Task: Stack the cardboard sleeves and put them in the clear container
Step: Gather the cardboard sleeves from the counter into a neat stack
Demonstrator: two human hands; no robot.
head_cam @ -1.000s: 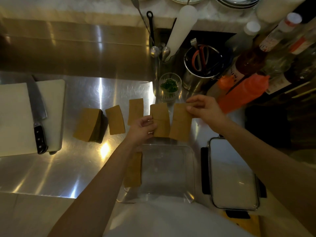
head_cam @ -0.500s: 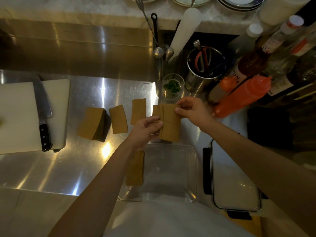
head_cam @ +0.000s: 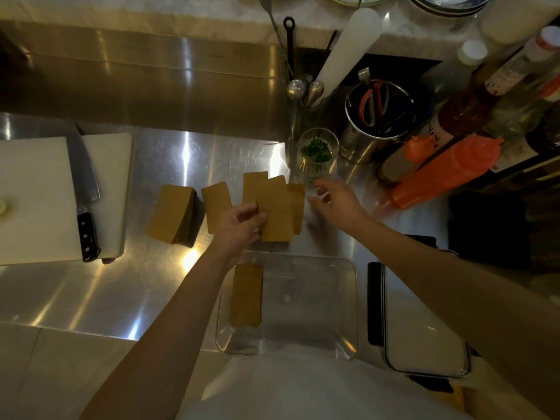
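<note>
Now the sleeves (head_cam: 277, 212) sit fanned in the left hand (head_cam: 242, 224), its fingers (head_cam: 256, 219) pinching their near edge, seemingly so they can be squared up. Beyond them the right hand (head_cam: 339, 201) hangs released, touching nothing. Nearer than the fingers, the container (head_cam: 348, 298) already holds one stack (head_cam: 246, 295).

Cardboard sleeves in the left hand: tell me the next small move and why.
Probably slide the left hand's held sleeves onto the flat sleeve just behind them and pick it up too. The right hand is open and empty, loose sleeves remain on the counter, and the clear container holds only one bundle.
</note>
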